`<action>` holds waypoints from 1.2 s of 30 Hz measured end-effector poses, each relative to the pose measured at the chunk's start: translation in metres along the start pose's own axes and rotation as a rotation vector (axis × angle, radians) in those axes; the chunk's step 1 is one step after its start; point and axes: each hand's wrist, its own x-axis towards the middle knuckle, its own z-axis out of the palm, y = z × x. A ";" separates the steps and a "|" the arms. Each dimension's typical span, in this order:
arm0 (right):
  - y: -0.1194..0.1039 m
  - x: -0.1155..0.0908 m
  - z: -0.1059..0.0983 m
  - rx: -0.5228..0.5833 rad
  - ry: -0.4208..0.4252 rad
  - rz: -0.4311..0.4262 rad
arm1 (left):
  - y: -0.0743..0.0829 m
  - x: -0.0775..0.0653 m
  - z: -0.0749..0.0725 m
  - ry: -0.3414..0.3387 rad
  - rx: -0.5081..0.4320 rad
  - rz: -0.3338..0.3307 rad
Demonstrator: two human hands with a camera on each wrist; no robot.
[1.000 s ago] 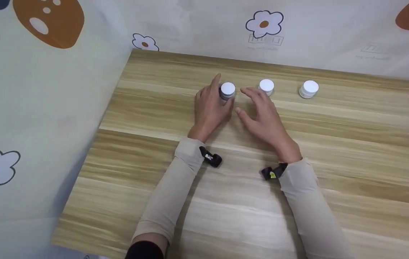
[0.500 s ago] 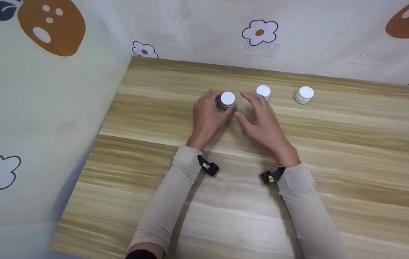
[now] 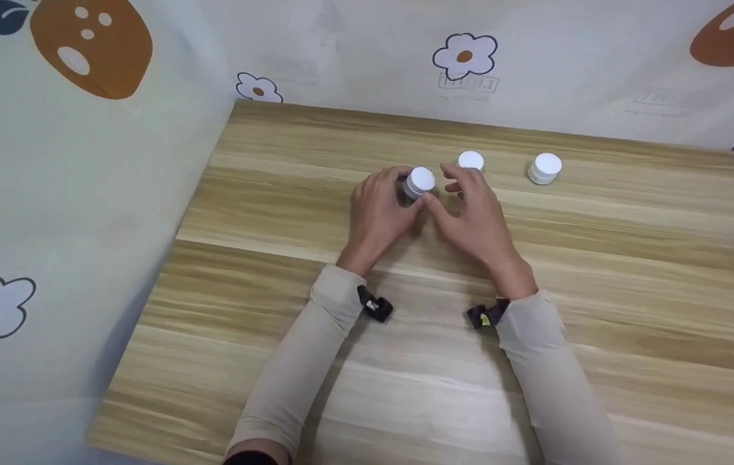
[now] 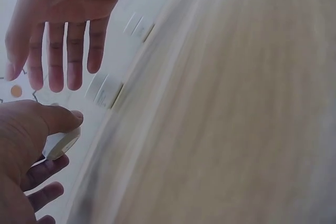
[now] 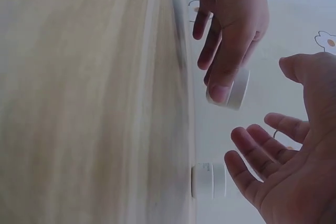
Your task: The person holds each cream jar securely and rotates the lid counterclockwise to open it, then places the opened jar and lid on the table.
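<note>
grip, head view: the left hand (image 3: 381,210) pinches a small white jar (image 3: 420,182) between thumb and bent fingers, parted only by the jar's width; the right hand (image 3: 480,219) has hold of nothing, its thumb and fingers spread in a loose curve beside the jar's right side. the held jar lies between the hands, slightly tilted, white top upward, nearer than its two fellows. a middle jar (image 3: 471,159), partly hidden by the right fingers, and a rightmost jar (image 3: 545,168) stand apart on the far part of the wooden tabletop (image 3: 231,374); such spacing presumably leaves room for fingers around each.

left wrist view: the left thumb lies across one side of the held jar, with fingers opposite, probably to steady it from two sides. the right hand's fingers extend, apart from the jar.

right wrist view: the left thumb presses the jar's body below its top, a hold that would leave the top and right side free for the other hand. the jar appears raised off the tabletop. the right palm faces it across a gap, fingers relaxed, perhaps to receive or support it.
</note>
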 end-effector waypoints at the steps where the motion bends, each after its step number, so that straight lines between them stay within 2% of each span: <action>1: 0.000 0.000 -0.001 0.001 0.003 0.015 | 0.001 -0.001 0.000 -0.006 -0.002 0.010; 7: -0.002 0.001 -0.004 -0.017 0.042 0.054 | 0.008 -0.005 0.003 -0.036 -0.013 0.091; 15: -0.001 -0.002 -0.009 -0.090 0.085 0.089 | 0.015 -0.010 0.003 -0.026 0.023 0.134; 23: -0.004 -0.006 -0.020 -0.164 0.048 0.170 | 0.021 -0.015 0.004 -0.030 -0.028 0.194; 36: -0.004 -0.009 -0.018 -0.180 0.078 0.163 | 0.024 -0.020 -0.005 -0.088 -0.062 0.206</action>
